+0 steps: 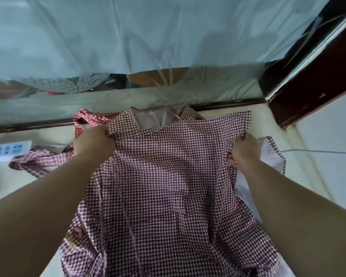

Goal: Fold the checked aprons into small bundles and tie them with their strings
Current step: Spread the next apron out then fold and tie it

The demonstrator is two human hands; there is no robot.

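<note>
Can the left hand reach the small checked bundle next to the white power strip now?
Probably yes, but not at once: the left hand grips the spread apron and must let go first. The bundle lies uncovered just beside that forearm.

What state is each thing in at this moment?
Apron: spread open, unfolded, held at both sides.
Left hand: grips the apron's left edge.
Right hand: grips the apron's right edge.
Bundle: bunched small, looks knotted, lying beside the power strip.
Red apron: crumpled, unfolded, behind the left hand.
</note>
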